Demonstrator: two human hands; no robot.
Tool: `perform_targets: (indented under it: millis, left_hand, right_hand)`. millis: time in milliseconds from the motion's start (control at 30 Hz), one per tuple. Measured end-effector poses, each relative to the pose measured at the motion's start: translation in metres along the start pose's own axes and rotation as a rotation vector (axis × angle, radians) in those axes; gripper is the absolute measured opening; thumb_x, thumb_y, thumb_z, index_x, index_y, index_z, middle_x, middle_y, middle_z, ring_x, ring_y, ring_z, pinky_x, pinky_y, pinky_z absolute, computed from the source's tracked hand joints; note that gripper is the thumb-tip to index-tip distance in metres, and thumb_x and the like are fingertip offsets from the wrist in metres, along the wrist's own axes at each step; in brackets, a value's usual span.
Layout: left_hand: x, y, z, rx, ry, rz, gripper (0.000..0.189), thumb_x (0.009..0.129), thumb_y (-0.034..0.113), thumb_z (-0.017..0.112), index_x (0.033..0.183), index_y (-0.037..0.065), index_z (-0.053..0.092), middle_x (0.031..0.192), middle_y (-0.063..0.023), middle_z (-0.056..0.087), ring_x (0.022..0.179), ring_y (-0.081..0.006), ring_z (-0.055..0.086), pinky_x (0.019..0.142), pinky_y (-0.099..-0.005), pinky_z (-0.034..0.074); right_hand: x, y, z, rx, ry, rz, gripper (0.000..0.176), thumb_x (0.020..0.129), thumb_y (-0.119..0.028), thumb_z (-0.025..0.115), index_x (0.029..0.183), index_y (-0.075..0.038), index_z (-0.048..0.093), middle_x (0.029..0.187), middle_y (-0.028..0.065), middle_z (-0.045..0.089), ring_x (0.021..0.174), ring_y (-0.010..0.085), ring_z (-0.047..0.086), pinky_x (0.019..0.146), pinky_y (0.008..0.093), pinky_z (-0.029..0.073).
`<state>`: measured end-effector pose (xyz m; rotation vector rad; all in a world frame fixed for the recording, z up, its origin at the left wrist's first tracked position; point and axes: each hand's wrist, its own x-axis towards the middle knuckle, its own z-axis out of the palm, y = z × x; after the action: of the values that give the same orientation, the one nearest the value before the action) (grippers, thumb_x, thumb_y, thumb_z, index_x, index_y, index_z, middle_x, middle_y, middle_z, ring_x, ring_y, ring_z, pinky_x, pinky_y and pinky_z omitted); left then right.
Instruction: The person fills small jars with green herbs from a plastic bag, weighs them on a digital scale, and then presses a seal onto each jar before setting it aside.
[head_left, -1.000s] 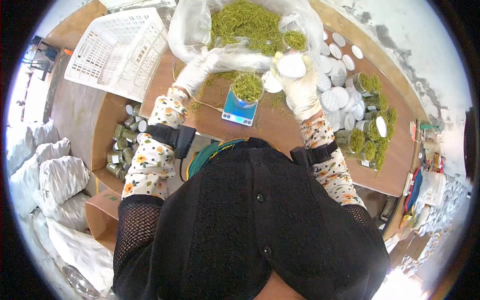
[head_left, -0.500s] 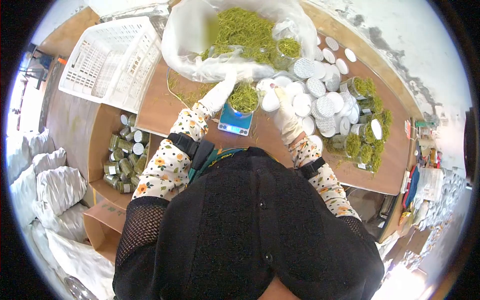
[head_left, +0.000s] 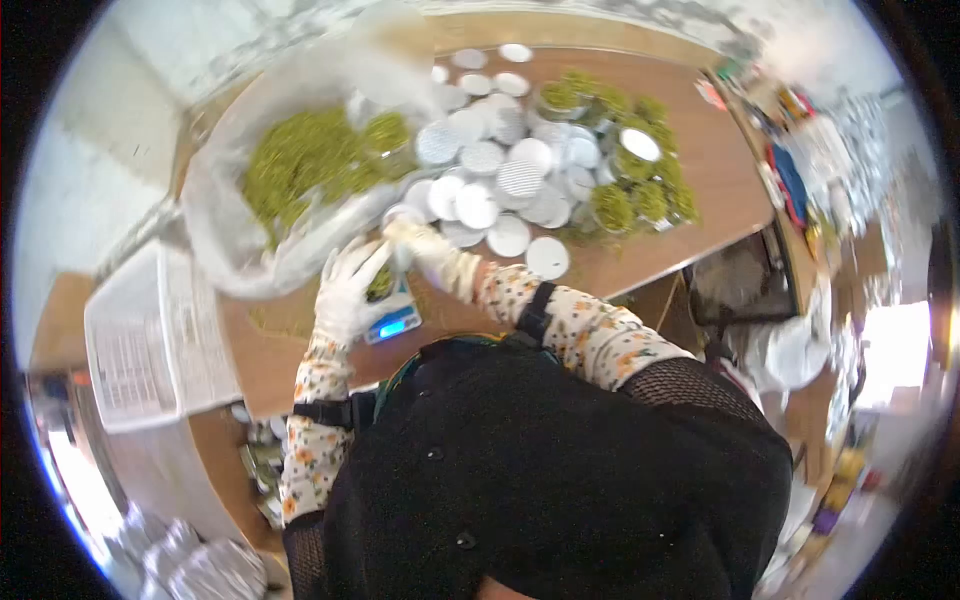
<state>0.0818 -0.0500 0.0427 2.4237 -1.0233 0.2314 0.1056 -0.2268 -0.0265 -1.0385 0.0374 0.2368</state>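
Observation:
A jar filled with green, dry, shredded leaf (head_left: pixel 381 284) stands on a small blue digital scale (head_left: pixel 393 325) with a lit display. My left hand (head_left: pixel 343 287), in a white glove, lies over the jar's left side with its fingers stretched out, covering much of the jar. Just beyond the jar is my right hand (head_left: pixel 428 252), also gloved, its fingers drawn together beside the nearest of the round white lids (head_left: pixel 477 205). Whatever those fingers may hold is hidden and blurred. Many lids lie in a loose pile to the right.
A clear plastic bag (head_left: pixel 225 245) of green leaf (head_left: pixel 305 165) spreads at the back left, with a filled jar (head_left: pixel 387 135) in it. Several filled jars (head_left: pixel 612 208) cluster right of the lids. A white crate (head_left: pixel 125 340) and a cardboard box (head_left: pixel 222 465) of jars flank the table's left side.
The view has turned, so the table's contents sit further left. My right hand has come from the lids towards the jar. My left hand has moved from beside the jar to over it.

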Motion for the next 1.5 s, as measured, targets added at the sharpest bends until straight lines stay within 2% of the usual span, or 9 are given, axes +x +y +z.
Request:
perform_targets:
  millis: [133,233,267,433,533,733,1100,1367,1500]
  left_hand:
    - [-0.003,0.0,0.012,-0.051,0.089,0.003,0.063,0.067,0.041,0.083,0.121,0.013,0.064,0.12,-0.0095,0.062,0.122,-0.0347,0.053,0.105,-0.0498,0.036]
    - [-0.004,-0.006,0.018,-0.121,0.105,0.0,0.05,0.074,0.037,0.079,0.116,0.014,0.064,0.117,-0.0093,0.063,0.12,-0.0341,0.055,0.106,-0.0514,0.034]
    - [-0.004,-0.008,0.02,-0.148,0.113,-0.014,0.047,0.075,0.035,0.078,0.115,0.014,0.064,0.116,-0.0098,0.063,0.119,-0.0339,0.055,0.106,-0.0516,0.034]
    - [0.001,-0.002,0.016,-0.287,0.093,-0.216,0.032,0.079,0.027,0.075,0.105,0.012,0.064,0.11,-0.0112,0.064,0.108,-0.0322,0.059,0.104,-0.0505,0.035]
    - [0.002,-0.011,0.021,-0.159,0.055,-0.053,0.027,0.081,0.024,0.072,0.103,0.01,0.064,0.108,-0.0108,0.064,0.103,-0.0323,0.059,0.103,-0.0508,0.036]
    - [0.004,-0.004,0.021,-0.07,0.045,-0.073,0.019,0.084,0.019,0.066,0.101,0.009,0.065,0.117,-0.0147,0.062,0.112,-0.0329,0.057,0.106,-0.0497,0.034]
    - [0.0,-0.007,0.021,0.131,-0.053,0.012,0.04,0.084,0.036,0.068,0.111,0.008,0.063,0.123,-0.019,0.059,0.118,-0.0338,0.054,0.113,-0.0533,0.025]
    - [0.003,0.007,0.01,0.103,-0.125,-0.074,0.075,0.081,0.057,0.066,0.133,0.006,0.049,0.133,-0.0218,0.053,0.133,-0.0365,0.043,0.114,-0.0565,0.02]
    - [0.003,0.002,-0.013,0.089,-0.009,-0.052,0.096,0.076,0.066,0.065,0.15,0.015,0.031,0.15,-0.0154,0.038,0.142,-0.037,0.027,0.111,-0.0659,0.017]
  right_hand:
    - [-0.012,-0.023,0.009,0.08,-0.02,0.119,0.021,0.093,-0.025,0.064,0.104,-0.007,0.065,0.088,0.0008,0.064,0.087,0.0119,0.059,0.077,0.027,0.048]
    - [-0.016,-0.026,0.018,0.027,0.022,0.057,0.036,0.091,-0.019,0.067,0.123,-0.005,0.058,0.098,0.0025,0.064,0.095,0.012,0.06,0.081,0.027,0.049]
    - [-0.011,-0.018,0.017,0.153,0.021,0.107,0.058,0.089,-0.014,0.068,0.14,-0.004,0.042,0.112,0.0051,0.061,0.102,0.0129,0.06,0.085,0.0279,0.049]
    - [-0.011,-0.015,0.016,0.188,0.011,0.119,0.066,0.09,-0.013,0.068,0.144,-0.002,0.033,0.121,0.0065,0.057,0.104,0.0141,0.059,0.088,0.0288,0.049]
    - [-0.01,-0.018,0.014,0.107,-0.012,0.099,0.066,0.089,-0.015,0.069,0.144,-0.002,0.034,0.119,0.0061,0.058,0.105,0.013,0.058,0.09,0.0286,0.049]
    - [-0.01,-0.012,0.015,-0.036,-0.001,0.07,0.072,0.085,-0.026,0.069,0.143,0.0,0.035,0.123,0.0123,0.056,0.108,0.0202,0.056,0.092,0.0339,0.049]
    - [-0.017,-0.017,0.021,-0.153,0.006,-0.015,0.061,0.086,-0.032,0.068,0.134,-0.003,0.044,0.116,0.011,0.057,0.106,0.0217,0.055,0.089,0.0349,0.048]
    - [0.0,-0.015,-0.005,-0.753,-0.061,-0.304,0.029,0.093,-0.032,0.06,0.096,-0.004,0.059,0.1,0.0128,0.057,0.094,0.0241,0.054,0.087,0.0404,0.046]
    - [0.002,-0.021,-0.015,0.109,-0.112,-0.091,0.026,0.1,-0.031,0.053,0.091,-0.007,0.058,0.082,0.0042,0.06,0.073,0.019,0.057,0.067,0.0332,0.05]
